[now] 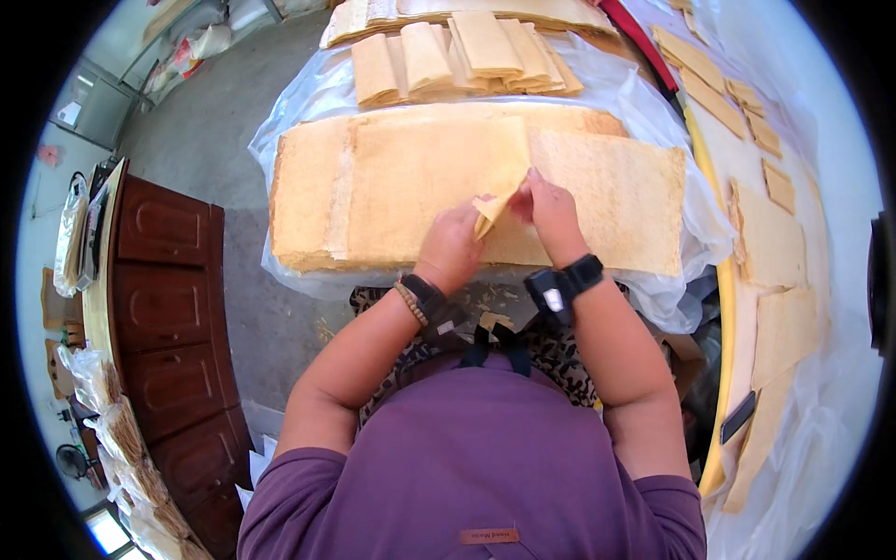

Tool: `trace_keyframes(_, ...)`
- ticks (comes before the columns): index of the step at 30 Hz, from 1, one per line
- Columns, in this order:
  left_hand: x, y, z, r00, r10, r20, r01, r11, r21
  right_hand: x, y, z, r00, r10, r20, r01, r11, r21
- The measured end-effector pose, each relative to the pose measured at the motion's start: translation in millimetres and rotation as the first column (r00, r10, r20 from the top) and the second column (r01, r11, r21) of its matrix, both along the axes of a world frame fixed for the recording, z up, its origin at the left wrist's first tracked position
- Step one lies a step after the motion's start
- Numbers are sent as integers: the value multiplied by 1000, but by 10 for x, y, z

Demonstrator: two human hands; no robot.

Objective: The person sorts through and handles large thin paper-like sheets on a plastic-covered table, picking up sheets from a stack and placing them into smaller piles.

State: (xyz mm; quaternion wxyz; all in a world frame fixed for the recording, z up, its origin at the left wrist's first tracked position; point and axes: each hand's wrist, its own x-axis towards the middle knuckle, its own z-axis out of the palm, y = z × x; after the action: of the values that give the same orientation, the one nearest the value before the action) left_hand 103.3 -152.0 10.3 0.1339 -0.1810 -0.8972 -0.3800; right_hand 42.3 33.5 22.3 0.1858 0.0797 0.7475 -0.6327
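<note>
A wide stack of thin tan sheets [607,201], which look like tofu skin, lies across the surface in front of me. On top of it, a tan sheet [510,149] is partly lifted and bent into a fold near the middle. My left hand [450,245] is closed on the curled near end of this sheet. My right hand [553,207] pinches its edge just to the right, thumb and fingers together. Beyond the stack lie several folded tan bundles [485,45], overlapping side by side. The undersides of my fingers are partly hidden.
Clear plastic film [700,210] spreads under the stack. To the right, a board with a yellow edge [709,177] carries loose sheets [782,331] and a dark phone [738,417]. A dark red cabinet [168,299] stands at left. Scraps lie on the floor [257,322].
</note>
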Motion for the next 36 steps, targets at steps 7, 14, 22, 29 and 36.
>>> trace_keyframes(7,-252,-632,18,825,-105,555,-423,537,730,-13,-89,-286,672,583,-456,198,451,870)
trace_keyframes(14,-240,-1471,242,903,-251,348,-378,-81,922,17,-115,-239,730,600,-328,132,348,928)
trace_keyframes(22,11,-2784,698,940,168,296,-285,-87,955,17,-80,-259,726,609,-319,128,336,933)
trace_keyframes(29,106,-3757,1376,883,409,231,-276,54,960,18,-31,-267,727,609,-318,151,310,939)
trace_keyframes(36,398,-4322,2126,820,557,130,-361,329,872,38,-110,-246,702,614,-361,162,356,920)
